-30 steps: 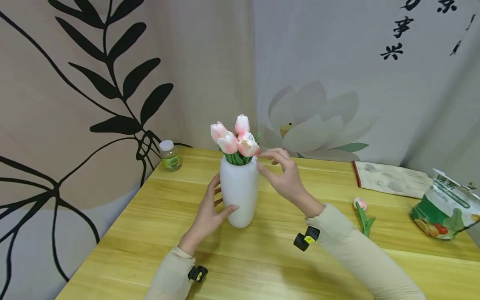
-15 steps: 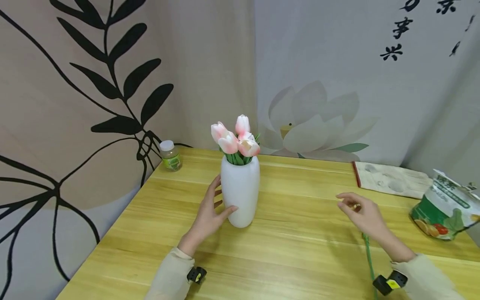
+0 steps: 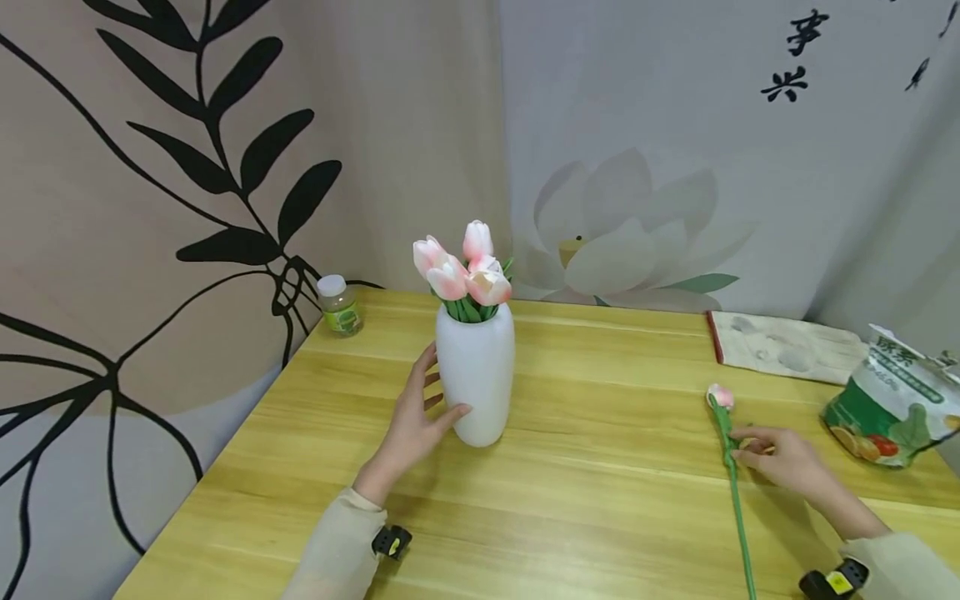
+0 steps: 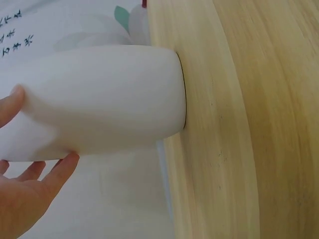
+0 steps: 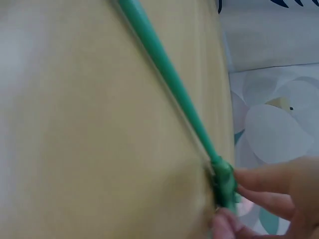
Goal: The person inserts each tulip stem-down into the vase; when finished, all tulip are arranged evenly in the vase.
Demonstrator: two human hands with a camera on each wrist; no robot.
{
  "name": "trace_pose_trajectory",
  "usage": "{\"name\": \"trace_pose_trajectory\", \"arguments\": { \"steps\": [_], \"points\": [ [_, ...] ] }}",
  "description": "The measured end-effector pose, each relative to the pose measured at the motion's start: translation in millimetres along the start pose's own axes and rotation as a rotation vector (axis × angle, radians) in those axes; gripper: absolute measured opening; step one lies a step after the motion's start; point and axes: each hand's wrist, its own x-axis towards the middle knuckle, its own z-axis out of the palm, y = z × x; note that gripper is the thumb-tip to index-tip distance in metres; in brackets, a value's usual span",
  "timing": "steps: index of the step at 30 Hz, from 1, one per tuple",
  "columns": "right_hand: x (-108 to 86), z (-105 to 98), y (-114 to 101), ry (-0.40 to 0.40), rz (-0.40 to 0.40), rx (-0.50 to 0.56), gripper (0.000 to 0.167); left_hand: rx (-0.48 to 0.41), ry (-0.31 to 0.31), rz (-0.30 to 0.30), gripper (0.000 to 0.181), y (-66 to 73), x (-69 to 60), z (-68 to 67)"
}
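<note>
A white vase stands upright on the wooden table, holding several pink-and-white artificial tulips. My left hand grips its left side, thumb in front and fingers behind; in the left wrist view the thumb and fingertips touch the vase wall. To the right lies a single tulip, its pink head pointing away from me and its long stem toward me. My right hand pinches it at the leaves below the head. In the right wrist view, thumb and fingers sit on either side of the green leaves.
A small jar with a white lid stands at the back left. At the back right lie a flat pale cloth-like item with a red edge and a green-and-white bag. A printed curtain hangs behind the table.
My right hand has left the bouquet at the vase, moved right and down to the lying tulip, and now pinches its leaves. The left hand stays on the vase.
</note>
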Motion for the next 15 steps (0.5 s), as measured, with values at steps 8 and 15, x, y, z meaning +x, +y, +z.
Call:
{"name": "trace_pose_trajectory", "arguments": {
  "steps": [8, 15],
  "points": [
    [3.6, 22.8, -11.0, 0.019, 0.002, 0.075, 0.039, -0.017, -0.002, 0.005, 0.086, 0.0, -0.4, -0.3],
    [9.6, 24.5, -17.8, -0.022, -0.013, 0.109, 0.034, -0.009, -0.011, -0.003, 0.086, 9.3, -1.7, -1.1]
  ]
}}
